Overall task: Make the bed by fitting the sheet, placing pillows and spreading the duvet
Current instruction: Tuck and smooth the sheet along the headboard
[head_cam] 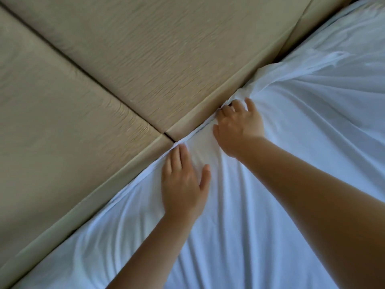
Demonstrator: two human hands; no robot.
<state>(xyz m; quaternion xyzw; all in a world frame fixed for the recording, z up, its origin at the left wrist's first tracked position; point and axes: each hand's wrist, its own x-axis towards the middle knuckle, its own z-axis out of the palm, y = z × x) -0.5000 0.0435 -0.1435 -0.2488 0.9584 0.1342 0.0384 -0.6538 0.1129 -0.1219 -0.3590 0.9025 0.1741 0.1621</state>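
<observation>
Two bare hands of yours are on the white sheet [270, 195], which fills the lower right half of the frame, from the bottom edge up to the upper right corner. The sheet is creased, with folds fanning out from the centre of the frame toward the lower right. Its edge runs diagonally from lower left to upper right, right against the beige padded headboard [145, 59].

Your left hand [183, 184] sits just below centre, palm down and flat on the sheet, fingers straight and close together, thumb spread to the right. The fingertips [177, 151] reach the sheet's edge where it meets the headboard. It grips nothing.

Your right hand [239, 126] is just right of centre, a little higher in the frame. Its fingers [229, 110] are curled and pushed into a bunched part of the sheet at the edge; the thumb lies low on the left side. You can't tell whether cloth is actually pinched between them, as the tips are hidden in the fold.

Both forearms come in from the lower right, bare.

The headboard takes the whole upper left half of the frame. It is made of panels with dark seams between them; one seam ends near centre, just above your left fingertips. A dark gap shows between sheet and headboard toward the upper right.
</observation>
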